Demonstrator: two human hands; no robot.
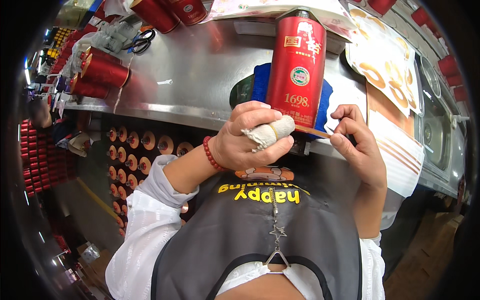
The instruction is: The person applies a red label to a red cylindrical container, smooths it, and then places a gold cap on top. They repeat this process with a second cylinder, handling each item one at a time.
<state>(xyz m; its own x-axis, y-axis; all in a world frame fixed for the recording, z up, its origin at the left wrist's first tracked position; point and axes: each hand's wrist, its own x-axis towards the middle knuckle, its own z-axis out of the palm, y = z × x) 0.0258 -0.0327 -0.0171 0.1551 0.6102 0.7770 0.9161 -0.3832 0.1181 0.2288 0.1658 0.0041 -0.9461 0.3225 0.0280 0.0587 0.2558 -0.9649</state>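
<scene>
A red bottle (295, 65) with white and gold printing lies on a blue cloth (261, 82), its dark neck pointing away from me and its base towards me. My left hand (240, 137) is closed round a rolled white cloth (270, 134) tied with a thin band, just left of the base. A thin copper-coloured strip (314, 132) runs along the base's lower edge. Its right end sits between the thumb and fingers of my right hand (362, 152), which is closed in a pinch. The left end of the strip disappears behind the cloth roll.
Red cylinders (105, 70) and black scissors (142, 42) are at the left on the metal table (200, 65). To the right, a sheet with gold shapes (382, 60) lies above a white sheet with copper strips (400, 152), near a metal sink (440, 132). Many red bottles (132, 161) stand below left.
</scene>
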